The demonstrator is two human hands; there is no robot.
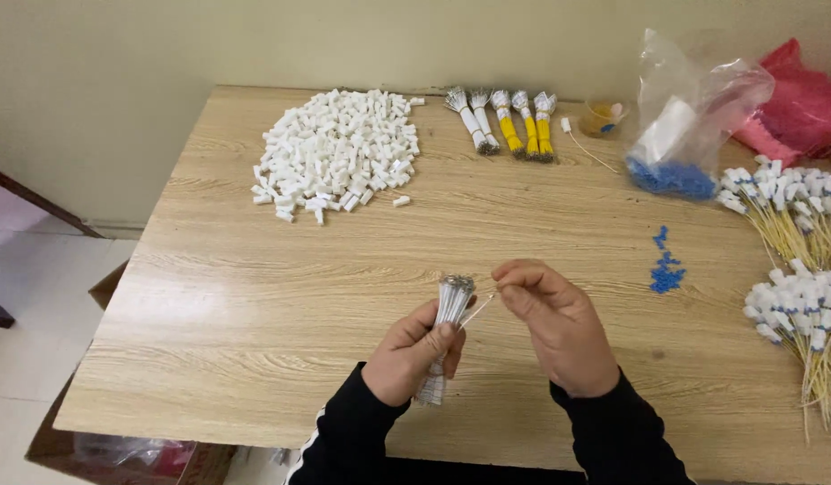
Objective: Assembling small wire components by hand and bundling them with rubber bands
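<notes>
Wire bundle (pixel 449 310): white leads with bare metal tips, held upright in the left hand (pixel 413 352), fist clamped round its lower half, over the front-centre of the worktop (pixel 254 296). Right hand (pixel 552 319) just beside it, thumb and forefinger pinched together on a single wire (pixel 478 311) that runs slantwise down to the bundle. Hands close, not touching each other.

On the worktop:
- heap of small white connector housings (pixel 339 148), far left of centre
- five tied wire bundles (pixel 510 121), two white, three yellow, side by side at the far edge
- one loose lead with a white end (pixel 581 144) beside them
- small clear cup (pixel 604 117)
- clear plastic bag (pixel 689 117) with blue bits in the bottom, red bag (pixel 797 103) behind it
- scatter of small blue pieces (pixel 665 265) right of the hands
- two heaps of yellow leads with white housings fitted (pixel 797 260) at the right edge

Both sleeves black.
</notes>
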